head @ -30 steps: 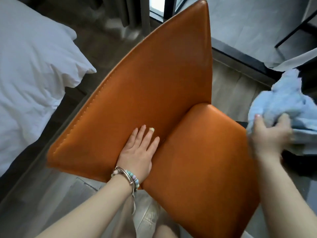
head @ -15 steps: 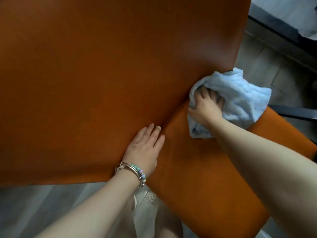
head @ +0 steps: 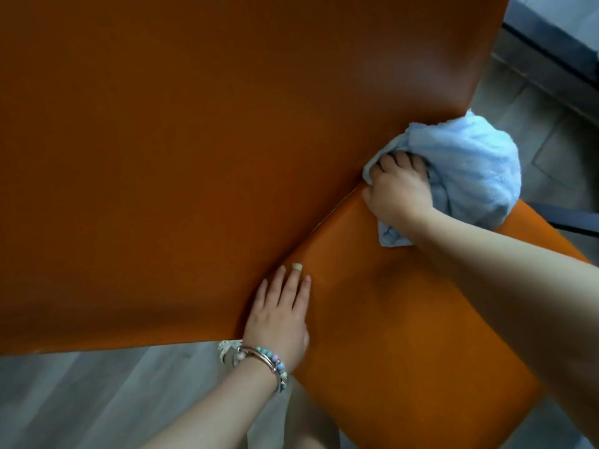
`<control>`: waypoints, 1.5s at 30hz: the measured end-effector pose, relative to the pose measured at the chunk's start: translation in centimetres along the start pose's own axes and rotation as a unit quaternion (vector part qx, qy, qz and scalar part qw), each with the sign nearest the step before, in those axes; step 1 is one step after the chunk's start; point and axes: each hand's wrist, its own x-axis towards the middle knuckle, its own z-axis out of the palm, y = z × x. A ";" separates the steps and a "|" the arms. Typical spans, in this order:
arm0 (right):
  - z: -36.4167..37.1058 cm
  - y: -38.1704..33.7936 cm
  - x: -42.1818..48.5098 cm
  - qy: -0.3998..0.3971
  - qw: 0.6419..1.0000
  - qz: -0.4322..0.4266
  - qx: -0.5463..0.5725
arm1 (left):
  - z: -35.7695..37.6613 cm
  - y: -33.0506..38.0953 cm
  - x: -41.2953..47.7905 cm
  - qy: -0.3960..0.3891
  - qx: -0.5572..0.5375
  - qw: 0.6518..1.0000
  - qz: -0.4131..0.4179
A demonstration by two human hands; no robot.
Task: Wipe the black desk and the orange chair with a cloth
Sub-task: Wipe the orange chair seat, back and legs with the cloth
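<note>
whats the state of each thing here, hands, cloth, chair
left hand: open, fingers straight, flat against the chair near the crease between backrest and seat
right hand: fingers curled round the cloth, pressing it into the crease
light blue cloth: bunched up, held against the chair
orange chair: tipped towards the camera, braced by the left hand
bracelets: worn on the left wrist

An orange leather chair (head: 201,163) fills the frame; a bunched pale-blue cloth (head: 476,176) sits where seat meets backrest.
</note>
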 end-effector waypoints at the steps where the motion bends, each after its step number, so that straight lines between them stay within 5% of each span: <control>1: 0.0 -0.1 0.1 0.004 1.000 -0.011 -0.007 | 0.2 0.4 -0.1 -0.003 -0.002 1.000 -0.013; 11: 0.6 -4.0 -2.5 0.015 0.994 -0.086 0.062 | 1.9 -0.9 -0.3 0.093 -0.027 0.995 0.017; 16: 0.8 -5.6 -4.9 0.015 0.952 -0.279 0.123 | 1.2 -1.3 -0.5 0.071 -0.038 0.996 0.026; 18: 0.5 -3.5 -4.3 0.025 0.973 -0.215 0.076 | 0.5 -1.1 -0.6 0.060 -0.051 0.996 0.034; 21: -0.6 1.4 -2.6 0.009 0.997 0.039 0.061 | 0.4 -1.3 -0.3 0.045 -0.061 0.996 0.044; 23: -0.8 2.4 -1.1 -0.024 0.994 0.089 0.060 | 0.1 -1.5 -0.1 0.063 -0.067 0.995 0.044; 27: -0.3 -1.3 0.0 -0.057 0.995 0.051 0.056 | 0.3 -1.9 0.2 0.067 -0.080 0.993 0.045; 33: 0.8 -5.2 -3.2 -0.005 0.991 -0.049 0.122 | 0.3 -2.3 -0.2 0.061 -0.100 0.991 0.061; 37: 0.5 -5.1 -3.7 0.009 0.951 -0.262 0.165 | 0.3 -2.2 -0.1 0.063 -0.090 0.992 0.063; 42: -0.3 -0.6 -1.3 -0.019 0.994 0.059 0.087 | 0.2 -2.7 -0.2 0.073 -0.113 0.989 0.069; 45: -0.8 -2.0 -1.0 -0.053 0.995 0.042 0.078 | 0.6 -2.8 -0.4 0.078 -0.112 0.990 0.040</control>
